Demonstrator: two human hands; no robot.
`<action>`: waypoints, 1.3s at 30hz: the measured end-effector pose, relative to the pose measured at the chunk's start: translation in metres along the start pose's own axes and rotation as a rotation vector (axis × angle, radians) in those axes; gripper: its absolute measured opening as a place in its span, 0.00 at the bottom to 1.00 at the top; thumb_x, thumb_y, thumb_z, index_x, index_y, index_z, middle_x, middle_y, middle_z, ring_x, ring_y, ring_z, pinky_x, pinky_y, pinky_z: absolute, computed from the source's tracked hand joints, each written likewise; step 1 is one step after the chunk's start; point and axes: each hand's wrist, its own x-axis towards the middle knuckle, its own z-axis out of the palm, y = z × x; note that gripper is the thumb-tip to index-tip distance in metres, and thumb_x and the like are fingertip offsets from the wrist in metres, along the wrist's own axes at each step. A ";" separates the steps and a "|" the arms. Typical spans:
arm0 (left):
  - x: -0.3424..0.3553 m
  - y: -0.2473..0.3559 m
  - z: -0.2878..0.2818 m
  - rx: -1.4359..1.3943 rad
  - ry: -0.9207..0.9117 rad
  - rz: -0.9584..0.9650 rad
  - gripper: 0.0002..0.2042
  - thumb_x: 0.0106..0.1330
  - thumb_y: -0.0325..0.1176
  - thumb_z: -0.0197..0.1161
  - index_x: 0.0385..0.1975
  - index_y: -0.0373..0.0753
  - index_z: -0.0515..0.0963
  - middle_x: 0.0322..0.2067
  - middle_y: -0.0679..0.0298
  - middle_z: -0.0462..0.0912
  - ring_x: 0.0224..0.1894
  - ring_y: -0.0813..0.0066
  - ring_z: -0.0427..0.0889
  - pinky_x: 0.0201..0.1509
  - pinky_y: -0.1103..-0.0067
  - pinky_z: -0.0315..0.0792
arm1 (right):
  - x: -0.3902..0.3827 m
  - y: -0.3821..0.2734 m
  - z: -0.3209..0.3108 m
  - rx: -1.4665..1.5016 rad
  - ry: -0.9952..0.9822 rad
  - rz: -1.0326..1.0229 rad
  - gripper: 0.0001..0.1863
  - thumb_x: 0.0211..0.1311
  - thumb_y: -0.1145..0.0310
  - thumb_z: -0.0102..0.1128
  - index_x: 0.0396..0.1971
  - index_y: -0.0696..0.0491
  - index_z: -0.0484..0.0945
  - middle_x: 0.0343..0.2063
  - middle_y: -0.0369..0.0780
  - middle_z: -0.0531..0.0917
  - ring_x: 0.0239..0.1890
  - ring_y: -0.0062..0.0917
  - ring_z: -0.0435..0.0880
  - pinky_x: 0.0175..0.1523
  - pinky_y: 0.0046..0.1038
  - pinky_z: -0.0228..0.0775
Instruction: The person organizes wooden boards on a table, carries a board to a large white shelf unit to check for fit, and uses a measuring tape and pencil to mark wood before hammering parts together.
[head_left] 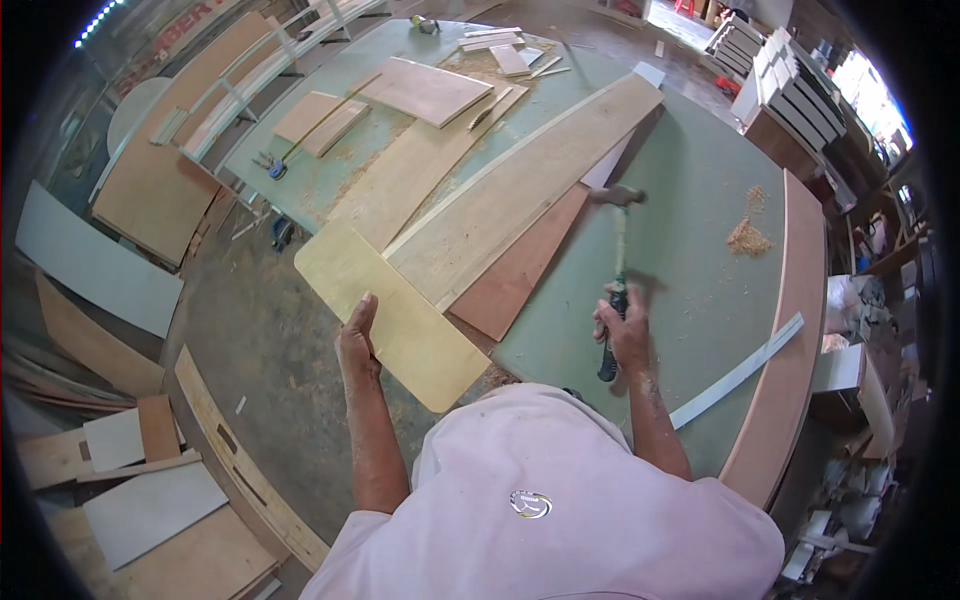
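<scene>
Hammer (620, 240) gripped in right hand (628, 333) | left hand (358, 342), well apart, clasping yellow board (405, 300) at long plank's (540, 170) near end | I'd want board steady, left hand clear of any swing.

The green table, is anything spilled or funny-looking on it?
Yes. A little heap of wood shavings lies loose on the right side of the green table, with bits scattered around it, so it looks spilled. More are strewn around the boards at the far left. A pale strip sits crooked, one end overlapping the brown board.
</scene>
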 end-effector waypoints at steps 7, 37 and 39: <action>-0.013 0.014 0.033 0.016 0.005 0.017 0.21 0.62 0.31 0.66 0.52 0.24 0.72 0.47 0.50 0.80 0.49 0.63 0.82 0.51 0.70 0.79 | 0.005 -0.057 0.046 -0.236 -0.197 -0.266 0.20 0.72 0.62 0.50 0.58 0.55 0.68 0.20 0.35 0.74 0.19 0.17 0.74 0.26 0.25 0.70; -0.085 0.083 -0.079 0.055 0.059 -0.056 0.24 0.61 0.33 0.67 0.54 0.26 0.72 0.47 0.54 0.80 0.46 0.66 0.81 0.51 0.73 0.75 | 0.180 0.005 -0.053 -0.668 0.249 -0.261 0.21 0.73 0.57 0.44 0.59 0.52 0.69 0.31 0.54 0.81 0.30 0.46 0.82 0.37 0.43 0.72; -0.097 0.088 -0.102 0.067 0.121 -0.026 0.24 0.61 0.33 0.67 0.54 0.26 0.72 0.47 0.54 0.79 0.46 0.66 0.81 0.51 0.73 0.75 | 0.203 0.000 -0.065 -0.686 0.304 -0.310 0.21 0.73 0.57 0.44 0.59 0.53 0.69 0.29 0.53 0.82 0.27 0.44 0.83 0.34 0.42 0.73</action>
